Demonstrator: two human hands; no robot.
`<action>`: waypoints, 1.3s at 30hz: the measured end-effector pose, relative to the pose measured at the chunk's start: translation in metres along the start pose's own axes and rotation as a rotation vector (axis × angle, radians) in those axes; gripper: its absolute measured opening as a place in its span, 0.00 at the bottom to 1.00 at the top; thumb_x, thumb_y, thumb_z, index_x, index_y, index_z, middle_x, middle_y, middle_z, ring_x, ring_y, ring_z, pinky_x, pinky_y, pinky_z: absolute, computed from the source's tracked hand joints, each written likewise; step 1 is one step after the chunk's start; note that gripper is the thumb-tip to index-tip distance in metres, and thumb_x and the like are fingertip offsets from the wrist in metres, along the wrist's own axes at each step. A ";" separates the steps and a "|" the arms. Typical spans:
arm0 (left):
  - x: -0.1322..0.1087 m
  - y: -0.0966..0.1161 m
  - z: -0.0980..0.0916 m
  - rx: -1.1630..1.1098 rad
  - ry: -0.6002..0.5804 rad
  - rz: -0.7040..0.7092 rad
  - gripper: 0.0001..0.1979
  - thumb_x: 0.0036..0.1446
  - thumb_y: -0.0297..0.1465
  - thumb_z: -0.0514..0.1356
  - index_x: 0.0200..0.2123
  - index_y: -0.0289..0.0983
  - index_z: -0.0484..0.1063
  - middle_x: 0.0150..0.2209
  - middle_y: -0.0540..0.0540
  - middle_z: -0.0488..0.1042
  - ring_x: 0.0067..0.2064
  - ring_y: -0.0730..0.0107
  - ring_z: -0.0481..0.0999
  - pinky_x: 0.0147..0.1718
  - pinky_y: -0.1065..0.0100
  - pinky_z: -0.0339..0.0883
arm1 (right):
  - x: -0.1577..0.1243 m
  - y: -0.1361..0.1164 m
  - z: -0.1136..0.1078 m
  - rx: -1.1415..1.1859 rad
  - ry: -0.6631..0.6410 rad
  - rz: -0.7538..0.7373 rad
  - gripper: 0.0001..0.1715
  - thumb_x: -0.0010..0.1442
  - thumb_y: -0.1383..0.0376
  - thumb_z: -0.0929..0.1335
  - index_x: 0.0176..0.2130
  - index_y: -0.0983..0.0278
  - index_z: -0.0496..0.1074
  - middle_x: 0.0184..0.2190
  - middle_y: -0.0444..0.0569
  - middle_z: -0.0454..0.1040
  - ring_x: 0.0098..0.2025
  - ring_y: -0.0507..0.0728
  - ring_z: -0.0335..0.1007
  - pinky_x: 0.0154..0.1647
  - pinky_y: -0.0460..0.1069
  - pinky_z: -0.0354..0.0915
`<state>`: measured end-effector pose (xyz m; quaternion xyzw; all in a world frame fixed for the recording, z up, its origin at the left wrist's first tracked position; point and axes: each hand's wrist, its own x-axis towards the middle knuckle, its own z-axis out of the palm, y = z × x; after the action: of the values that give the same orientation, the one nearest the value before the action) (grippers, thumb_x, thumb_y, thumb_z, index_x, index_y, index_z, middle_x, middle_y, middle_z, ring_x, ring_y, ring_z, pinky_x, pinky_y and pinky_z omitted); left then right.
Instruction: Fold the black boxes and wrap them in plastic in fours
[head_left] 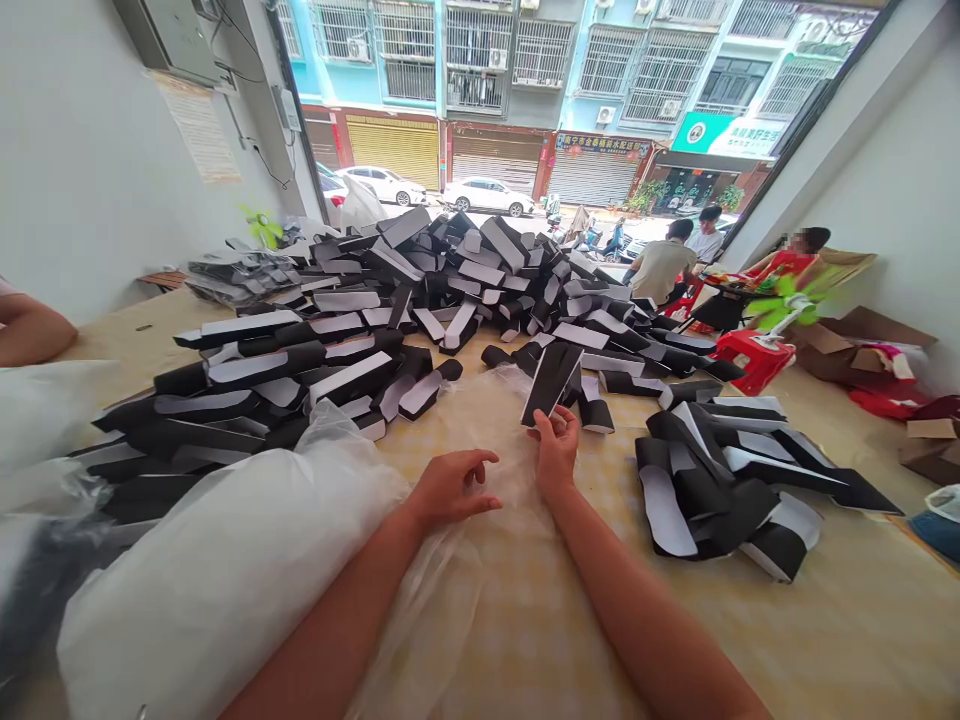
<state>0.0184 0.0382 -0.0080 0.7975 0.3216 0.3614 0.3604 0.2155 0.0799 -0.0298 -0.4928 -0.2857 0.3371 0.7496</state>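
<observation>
My right hand (556,448) pinches the lower end of a flat black sleeve piece (551,381), which stands tilted over the table. My left hand (452,487) hovers beside it, fingers loosely curled and apart, holding nothing, resting over clear plastic wrap (480,400). A big heap of black-and-white pieces (360,320) covers the table ahead and to the left. A smaller pile of them (720,480) lies to the right of my right hand.
A large white plastic bag (225,580) lies at my left forearm. Another person's arm (30,330) rests at the far left. Several people sit around a red stool (750,355) by the open shopfront. Cardboard boxes (855,345) stand on the right.
</observation>
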 end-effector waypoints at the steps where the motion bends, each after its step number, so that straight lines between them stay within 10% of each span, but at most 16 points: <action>1: 0.000 0.000 0.000 -0.001 0.010 -0.013 0.26 0.48 0.48 0.70 0.49 0.44 0.77 0.31 0.48 0.76 0.29 0.66 0.73 0.31 0.67 0.64 | -0.001 0.000 0.001 -0.005 -0.005 -0.009 0.31 0.47 0.52 0.75 0.44 0.58 0.61 0.32 0.41 0.70 0.35 0.54 0.71 0.32 0.49 0.70; 11: 0.005 -0.003 0.007 0.323 0.101 -0.024 0.06 0.53 0.30 0.61 0.29 0.39 0.80 0.31 0.46 0.73 0.34 0.68 0.73 0.32 0.70 0.64 | -0.012 -0.038 0.010 -0.007 -0.372 0.039 0.29 0.47 0.52 0.75 0.43 0.58 0.62 0.32 0.41 0.72 0.31 0.53 0.69 0.32 0.49 0.69; 21: 0.011 -0.020 -0.002 -0.114 0.539 -0.200 0.09 0.51 0.32 0.60 0.23 0.36 0.76 0.21 0.52 0.71 0.24 0.73 0.67 0.23 0.72 0.61 | 0.020 -0.139 -0.042 -0.423 -1.380 0.364 0.25 0.54 0.53 0.75 0.47 0.60 0.69 0.37 0.45 0.73 0.36 0.53 0.68 0.34 0.46 0.64; 27: 0.010 -0.010 -0.005 0.099 0.731 -0.056 0.10 0.59 0.34 0.59 0.34 0.38 0.81 0.29 0.49 0.74 0.29 0.73 0.70 0.26 0.73 0.63 | 0.030 -0.151 -0.054 -0.778 -1.270 0.322 0.24 0.54 0.54 0.73 0.47 0.60 0.68 0.33 0.44 0.71 0.33 0.54 0.68 0.33 0.48 0.66; 33: 0.006 -0.008 -0.005 0.242 0.735 0.047 0.11 0.61 0.33 0.59 0.38 0.39 0.82 0.28 0.49 0.72 0.26 0.74 0.67 0.24 0.72 0.63 | 0.005 -0.155 -0.032 -1.215 -1.246 -0.022 0.19 0.52 0.60 0.71 0.46 0.57 0.69 0.31 0.41 0.71 0.32 0.53 0.66 0.36 0.48 0.62; 39: 0.006 -0.012 -0.007 0.148 0.853 -0.061 0.13 0.64 0.36 0.57 0.43 0.38 0.79 0.31 0.47 0.75 0.30 0.71 0.73 0.27 0.71 0.68 | -0.004 -0.161 -0.028 -1.409 -1.095 -0.205 0.19 0.51 0.62 0.69 0.45 0.57 0.70 0.30 0.43 0.71 0.33 0.55 0.65 0.34 0.48 0.58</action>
<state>0.0133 0.0513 -0.0122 0.5906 0.4903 0.6238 0.1474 0.2704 0.0151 0.1096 -0.5808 -0.7861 0.2028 0.0588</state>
